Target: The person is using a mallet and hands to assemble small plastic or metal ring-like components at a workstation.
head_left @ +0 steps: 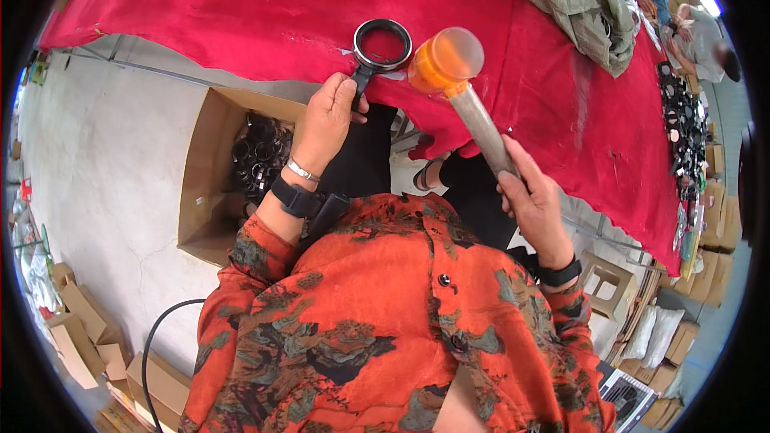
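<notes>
My left hand (pixel 325 120) is closed round the short black handle of a magnifying glass (pixel 382 44), held over the near edge of the red-covered table. Its round frame is black with a silvery rim, and red cloth shows through the ring. Whether a lens sits inside, I cannot tell. In my right hand (pixel 533 200) is a mallet (pixel 481 124), gripped near the lower end of its grey handle. The mallet's translucent orange head is raised just right of the ring, and the two look apart.
A red cloth (pixel 265 0) covers the table before me. An open cardboard box (pixel 196 168) of black ring-shaped parts (pixel 261 156) stands left of my legs. A crumpled grey-green sack (pixel 573 0) lies far right, near many dark pieces (pixel 682 128). Two people (pixel 698 44) are beyond it.
</notes>
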Motion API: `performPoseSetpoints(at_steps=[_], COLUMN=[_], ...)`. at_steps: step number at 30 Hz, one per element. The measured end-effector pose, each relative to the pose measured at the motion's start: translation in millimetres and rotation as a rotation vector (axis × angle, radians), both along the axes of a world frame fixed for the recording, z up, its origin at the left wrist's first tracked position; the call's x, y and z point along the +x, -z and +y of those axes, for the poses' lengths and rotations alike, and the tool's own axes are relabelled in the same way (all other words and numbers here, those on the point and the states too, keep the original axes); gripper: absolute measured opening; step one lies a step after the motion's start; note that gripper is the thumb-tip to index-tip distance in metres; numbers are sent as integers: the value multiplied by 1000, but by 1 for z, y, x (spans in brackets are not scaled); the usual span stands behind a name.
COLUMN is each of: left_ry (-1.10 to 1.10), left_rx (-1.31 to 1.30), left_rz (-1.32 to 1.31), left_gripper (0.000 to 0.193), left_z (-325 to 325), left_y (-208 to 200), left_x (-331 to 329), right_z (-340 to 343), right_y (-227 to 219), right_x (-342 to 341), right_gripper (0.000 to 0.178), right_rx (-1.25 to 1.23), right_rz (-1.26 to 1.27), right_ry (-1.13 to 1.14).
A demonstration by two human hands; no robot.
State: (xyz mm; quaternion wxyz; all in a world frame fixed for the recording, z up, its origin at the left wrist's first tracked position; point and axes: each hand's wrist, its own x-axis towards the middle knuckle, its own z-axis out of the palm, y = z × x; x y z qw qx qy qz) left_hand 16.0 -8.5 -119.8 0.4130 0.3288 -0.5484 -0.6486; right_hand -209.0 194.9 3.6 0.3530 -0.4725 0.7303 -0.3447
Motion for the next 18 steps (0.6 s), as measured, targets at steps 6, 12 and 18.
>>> performPoseSetpoints(at_steps=[6, 12, 18], left_ry=[36, 32, -34], left_rx=[-133, -26, -56], left_rz=[-101, -62, -132], left_gripper=[23, 22, 24], left_z=[-2, -4, 1], left_y=[-7, -7, -3], left_x=[3, 2, 6], right_z=[-28, -67, -86], right_y=[-30, -23, -53], right_x=[16, 34, 43], right_gripper=[52, 47, 45], right_rx=[-391, -207, -390], right_rz=[61, 169, 113], right_ry=[-154, -310, -107])
